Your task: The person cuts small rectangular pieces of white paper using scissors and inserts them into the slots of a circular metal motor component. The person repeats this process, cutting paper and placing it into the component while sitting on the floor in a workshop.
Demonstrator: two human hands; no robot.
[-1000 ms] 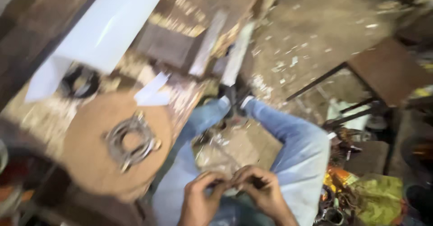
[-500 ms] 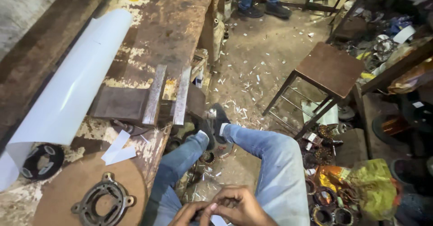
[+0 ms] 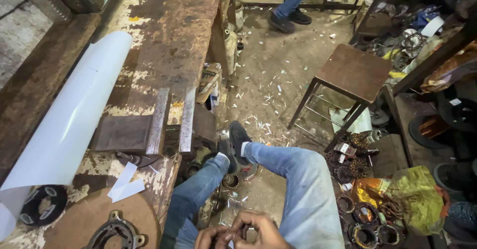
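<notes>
Rusty tabletop [image 3: 174,35] runs away from the person; white roll [image 3: 69,120] lies along it, long axis the same way. Vise [image 3: 149,127] sits at its near edge. Stool [image 3: 353,72] stands on the floor. Left hand [image 3: 211,236] and right hand [image 3: 258,229] touch over the lap, fingers [image 3: 237,225] pressed together around something too small to identify.

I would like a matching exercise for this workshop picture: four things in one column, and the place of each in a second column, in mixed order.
Things:
1. white rolled sheet
2. metal stool
3. bench vise
4. yellow-green bag

Places:
A. on the floor, lower right
B. along the left of the bench
C. at the bench's front edge
D. standing on the floor, beyond the knees

Pairs: 1-B, 2-D, 3-C, 4-A
</notes>
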